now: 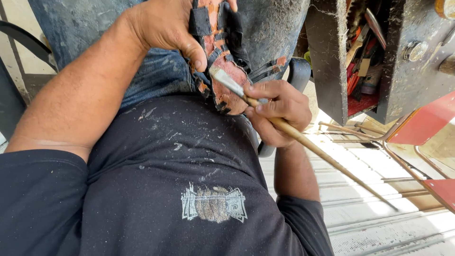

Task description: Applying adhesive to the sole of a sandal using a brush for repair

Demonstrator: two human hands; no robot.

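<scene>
The left hand (163,23) grips a worn sandal (222,57) (black straps, reddish sole) against the lap, thumb pressed on its sole. The right hand (279,111) pinches a long brush (284,127), its bristles touching the sole beside that thumb. A dusty toolbox (360,61) stands close by, to the right of both hands.

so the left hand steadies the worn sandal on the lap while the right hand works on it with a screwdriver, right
Not a screwdriver. The head view shows the right hand holding a long-handled brush, its bristle tip on the worn sandal. The left hand does steady the sandal on the lap.
</scene>
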